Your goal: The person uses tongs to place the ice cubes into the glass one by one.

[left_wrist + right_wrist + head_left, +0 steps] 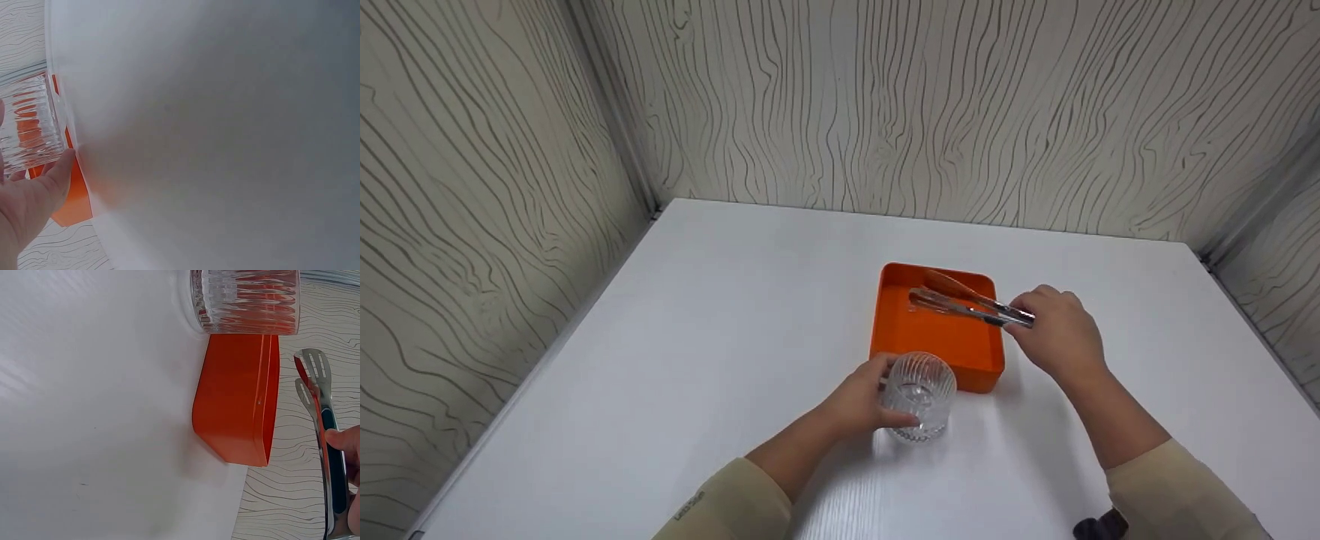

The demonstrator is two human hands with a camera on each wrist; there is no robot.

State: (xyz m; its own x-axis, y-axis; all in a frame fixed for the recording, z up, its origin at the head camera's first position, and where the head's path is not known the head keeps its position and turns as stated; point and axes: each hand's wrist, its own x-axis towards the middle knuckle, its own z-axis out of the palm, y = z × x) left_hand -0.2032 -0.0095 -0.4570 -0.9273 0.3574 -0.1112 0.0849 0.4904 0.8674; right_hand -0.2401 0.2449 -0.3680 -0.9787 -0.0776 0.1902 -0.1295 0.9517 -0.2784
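Sleeves [735,499] lie nearest, low in the head view. The left hand [855,401] curves half-open round the glass [928,401], which appears to stand upright on the worktop [735,315] by the near side of the tray [937,345]. The right hand [1063,334] pinches the tongs [333,464], their tips parted above the tray. A loose hold could let the smooth glass slip; a careless leftward swing of the tongs might tip it.

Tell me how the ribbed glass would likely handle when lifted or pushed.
The ribbed glass looks stiff and probably fragile, given its clear, glassy shine. Its ridged sides may aid grip. Its wide, squat shape suggests little tipping if pushed low.
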